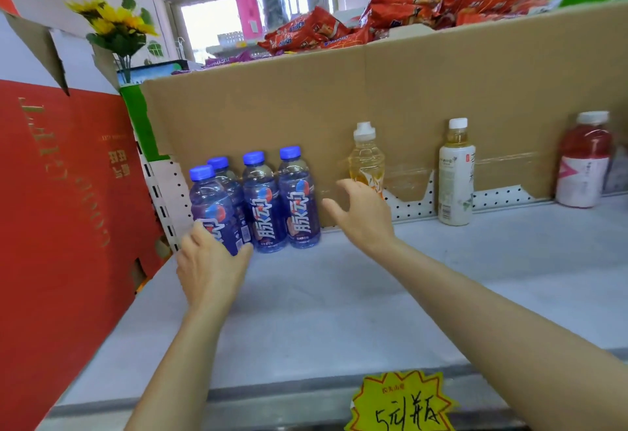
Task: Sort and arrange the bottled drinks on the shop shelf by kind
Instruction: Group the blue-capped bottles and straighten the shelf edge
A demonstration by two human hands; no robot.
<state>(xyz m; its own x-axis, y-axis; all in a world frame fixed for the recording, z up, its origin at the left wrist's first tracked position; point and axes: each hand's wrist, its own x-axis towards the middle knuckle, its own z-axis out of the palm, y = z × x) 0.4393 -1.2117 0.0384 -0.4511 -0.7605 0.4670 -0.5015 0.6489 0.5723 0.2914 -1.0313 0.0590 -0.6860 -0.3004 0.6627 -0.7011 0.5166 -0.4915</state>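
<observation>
Several blue-capped blue drink bottles (265, 203) stand grouped at the shelf's back left. My left hand (210, 260) grips the base of the front-left blue bottle (210, 203). My right hand (363, 216) is spread open in the air, just in front of a yellow drink bottle (366, 155) with a clear cap; whether it touches is unclear. Further right stand a white-labelled tea bottle (455, 172) and a red drink bottle (584, 158) at the far right.
The grey shelf (339, 294) has a cardboard sheet (339, 107) as its back wall. A red carton (61, 209) closes the left side. A yellow price tag (404, 403) hangs on the front edge. Snack packets (407, 12) lie above, behind the cardboard.
</observation>
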